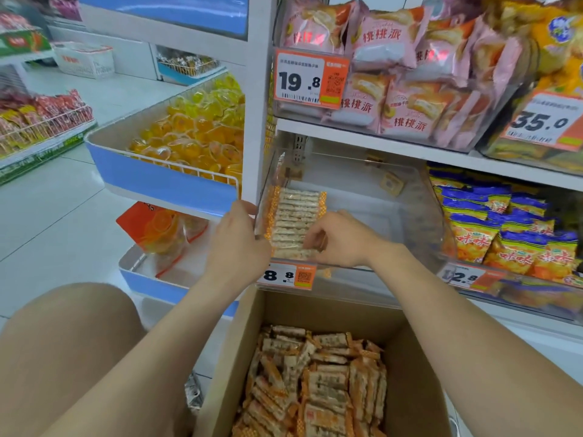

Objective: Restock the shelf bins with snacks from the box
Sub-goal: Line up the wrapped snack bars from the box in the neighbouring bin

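A clear plastic bin (410, 197) on the middle shelf holds a neat row of orange-edged snack bars (295, 212) along its left side. My left hand (235, 244) grips the bin's front left corner, thumb on the rim. My right hand (339, 239) reaches into the bin with curled fingers that pinch the nearest bars of the row. Below, an open cardboard box (407, 373) is full of several loose snack bars (318, 383) of the same kind.
Pink pastry packs (394, 74) fill the bin above; blue-and-orange snack bags (504, 228) fill the bin to the right. Left of the white shelf post (257, 121) a blue-fronted tray holds yellow jelly cups (195, 130). My bent knee (63, 357) is at the lower left.
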{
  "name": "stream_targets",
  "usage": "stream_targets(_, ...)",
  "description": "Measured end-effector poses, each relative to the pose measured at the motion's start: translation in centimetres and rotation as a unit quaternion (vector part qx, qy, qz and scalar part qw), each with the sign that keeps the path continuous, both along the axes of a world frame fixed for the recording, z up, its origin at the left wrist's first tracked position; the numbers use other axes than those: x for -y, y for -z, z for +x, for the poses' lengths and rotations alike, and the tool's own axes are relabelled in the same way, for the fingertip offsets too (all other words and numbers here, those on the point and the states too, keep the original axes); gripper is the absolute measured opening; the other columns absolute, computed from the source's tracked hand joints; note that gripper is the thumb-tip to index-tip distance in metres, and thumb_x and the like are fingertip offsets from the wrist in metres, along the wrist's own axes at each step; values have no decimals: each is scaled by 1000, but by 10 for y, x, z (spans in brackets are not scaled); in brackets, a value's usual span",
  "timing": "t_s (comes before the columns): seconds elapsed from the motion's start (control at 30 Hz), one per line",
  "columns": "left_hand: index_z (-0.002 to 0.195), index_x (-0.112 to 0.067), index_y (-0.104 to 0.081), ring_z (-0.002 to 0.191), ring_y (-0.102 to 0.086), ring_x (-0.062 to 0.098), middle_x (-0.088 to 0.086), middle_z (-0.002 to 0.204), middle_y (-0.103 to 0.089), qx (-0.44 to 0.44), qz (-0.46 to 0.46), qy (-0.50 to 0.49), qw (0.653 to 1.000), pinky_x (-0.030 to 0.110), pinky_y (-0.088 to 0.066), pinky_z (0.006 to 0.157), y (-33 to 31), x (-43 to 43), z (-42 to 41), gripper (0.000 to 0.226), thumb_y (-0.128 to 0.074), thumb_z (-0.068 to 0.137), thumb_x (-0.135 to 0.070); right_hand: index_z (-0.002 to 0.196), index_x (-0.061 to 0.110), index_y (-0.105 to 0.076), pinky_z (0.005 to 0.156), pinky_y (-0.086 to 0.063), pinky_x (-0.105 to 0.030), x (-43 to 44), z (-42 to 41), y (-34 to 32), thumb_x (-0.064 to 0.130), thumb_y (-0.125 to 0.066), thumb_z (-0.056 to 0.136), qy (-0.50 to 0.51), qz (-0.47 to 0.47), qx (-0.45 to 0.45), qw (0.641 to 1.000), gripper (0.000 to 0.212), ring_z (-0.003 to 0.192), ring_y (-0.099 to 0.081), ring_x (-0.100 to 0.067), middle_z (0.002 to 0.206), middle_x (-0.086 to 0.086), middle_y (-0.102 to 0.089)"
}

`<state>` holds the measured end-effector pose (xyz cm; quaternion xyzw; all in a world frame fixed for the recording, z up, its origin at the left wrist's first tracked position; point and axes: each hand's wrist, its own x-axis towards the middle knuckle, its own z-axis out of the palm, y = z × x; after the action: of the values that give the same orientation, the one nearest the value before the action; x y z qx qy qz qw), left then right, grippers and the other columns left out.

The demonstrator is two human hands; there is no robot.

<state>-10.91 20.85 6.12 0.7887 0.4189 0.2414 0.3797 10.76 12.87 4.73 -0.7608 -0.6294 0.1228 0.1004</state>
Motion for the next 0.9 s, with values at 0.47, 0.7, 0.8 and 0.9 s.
stream_targets(0.47, 126, -10, -45, 106, -45, 34, 12, 121, -48, 11, 231, -28, 972, 47, -42, 88, 7, 22, -3, 47, -64, 84, -1, 98, 28, -80, 82, -57, -32, 34, -24, -18, 39, -68, 98, 102, 141, -65, 983, 16, 76, -66, -2, 81, 12, -75)
stream_targets(0.7, 89, -29, -46, 75, -58, 22, -8, 74, -53, -94, 211, 193, 954, 41, -50, 62, 32, 73, -11, 18, -63, 88, -21, 93, 30, -71, 65, -54, -34, 148, -84, -1, 38, -58, 93, 12, 52, -18, 998, 15, 72, -63, -7, 75, 14, -66)
stream_targets(0.8, 100, -31, -52, 95, -63, 25, -5, 95, -59, -323, 133, 384, 855, 42, -56, 78, 63, 90, -1, 17, -67, 91, -32, 101, 25, -71, 68, -60, -42, 172, -80, 52, 36, -55, 96, -15, -166, 5, 986, 20, 76, -66, -12, 83, 8, -68)
stream_targets(0.9, 123, -23, -62, 109, -63, 25, 1, 118, -63, -431, 79, 469, 766, 36, -55, 85, 103, 111, 10, 29, -69, 96, -29, 103, 15, -70, 72, -62, -45, 187, -77, 111, 27, -59, 97, 1, -273, -22, 962, 18, 78, -69, -19, 86, -1, -72)
